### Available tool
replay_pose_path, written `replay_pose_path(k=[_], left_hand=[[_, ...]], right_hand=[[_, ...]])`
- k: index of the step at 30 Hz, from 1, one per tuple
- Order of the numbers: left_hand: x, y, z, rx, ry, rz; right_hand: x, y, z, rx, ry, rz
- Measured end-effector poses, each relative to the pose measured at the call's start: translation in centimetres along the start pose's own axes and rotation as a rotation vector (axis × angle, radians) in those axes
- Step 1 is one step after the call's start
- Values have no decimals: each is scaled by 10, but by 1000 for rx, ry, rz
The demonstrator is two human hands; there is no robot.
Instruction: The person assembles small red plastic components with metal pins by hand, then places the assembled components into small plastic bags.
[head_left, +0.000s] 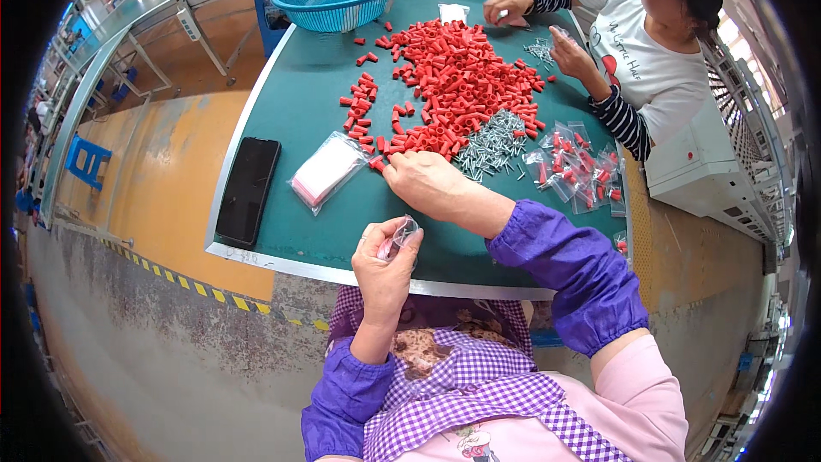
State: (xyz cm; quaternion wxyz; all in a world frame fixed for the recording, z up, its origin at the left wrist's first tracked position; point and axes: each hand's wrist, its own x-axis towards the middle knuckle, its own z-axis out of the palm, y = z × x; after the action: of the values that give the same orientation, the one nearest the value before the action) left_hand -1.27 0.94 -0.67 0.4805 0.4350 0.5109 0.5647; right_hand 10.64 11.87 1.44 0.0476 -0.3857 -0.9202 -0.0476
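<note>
Tubes [462,77]: short and red, in a broad heap on my green tabletop [312,90], with loose ones scattered off the heap's left side.
Left hand [382,269]: on the near side of the heap and well apart from it; my thumb and fingers pinch a crumpled clear bag [400,237].
Right hand [432,184]: at the near left edge of the heap, my fingers bent and drawn together, tips down by the tubes; I cannot tell whether they grip one.
Screws [493,144]: silvery, in a loose pile against the heap's near right side, beyond my right wrist.
Filled bags [575,167]: clear, with red tubes inside, overlapping to the right of the heap.
Packet [329,169]: flat, white and pink in clear wrap, left of the heap's near end.
Phone [249,191]: black, farther left of the heap than the packet, along the tabletop's edge.
Basket [342,17]: blue plastic, beyond the heap to the far left.
Co-worker [663,60]: right of the heap in striped sleeves, with a second, smaller screw pile [540,51] between that person's hands and the heap.
</note>
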Motion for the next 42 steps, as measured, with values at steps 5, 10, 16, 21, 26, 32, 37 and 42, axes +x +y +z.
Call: replay_pose_path(k=[5, 10, 16, 21, 26, 32, 37, 42], left_hand=[[7, -1, -6, 25, 44, 8], [11, -2, -11, 113, 47, 53], [10, 4, -7, 274, 27, 69], [8, 6, -4, 170, 3, 78], [7, 0, -5, 205, -17, 133], [7, 10, 0, 199, -36, 134], [6, 7, 0, 240, -56, 201], [7, 10, 2, 224, -86, 198]], right_hand=[[-14, 8, -7, 282, 134, 67], [-36, -13, -55, 565, 230, -128], [-41, -23, -67, 362, 90, -173], [-48, -20, -56, 537, 110, -55], [-52, -24, -56, 586, 85, -45], [-56, -21, -50, 755, 193, 94], [-60, -20, -53, 787, 23, 76], [-61, -23, -56, 836, 128, 48]])
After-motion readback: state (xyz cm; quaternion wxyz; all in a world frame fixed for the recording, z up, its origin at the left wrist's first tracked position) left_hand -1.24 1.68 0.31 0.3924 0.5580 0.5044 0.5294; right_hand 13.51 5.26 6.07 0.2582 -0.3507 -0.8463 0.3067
